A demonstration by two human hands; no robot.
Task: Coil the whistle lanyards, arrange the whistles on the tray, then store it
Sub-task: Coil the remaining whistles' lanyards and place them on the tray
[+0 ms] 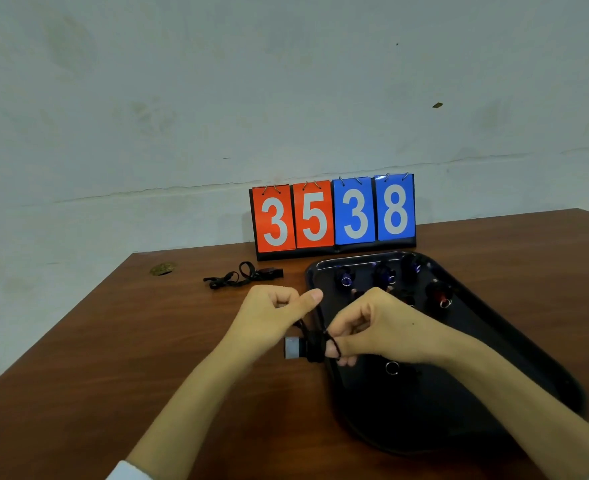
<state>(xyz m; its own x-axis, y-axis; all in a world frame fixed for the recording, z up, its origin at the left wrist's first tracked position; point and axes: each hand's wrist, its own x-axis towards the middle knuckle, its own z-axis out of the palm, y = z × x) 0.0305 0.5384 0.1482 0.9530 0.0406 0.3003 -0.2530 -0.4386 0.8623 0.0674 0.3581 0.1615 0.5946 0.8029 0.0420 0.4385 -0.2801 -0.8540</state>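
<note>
The whistle (293, 348) sits between the hands, above the tray's (424, 410) left rim. The left hand's (272, 317) fingers (281, 299) curl around its lanyard (315, 346); the right hand's (372, 327) fingers (333, 348) pinch the cord wound beside the whistle.

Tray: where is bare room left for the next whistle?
Bare: the tray's near half, on this side of the metal ring. Crowded: its far end toward the scoreboard, filled with coiled whistles.
</note>
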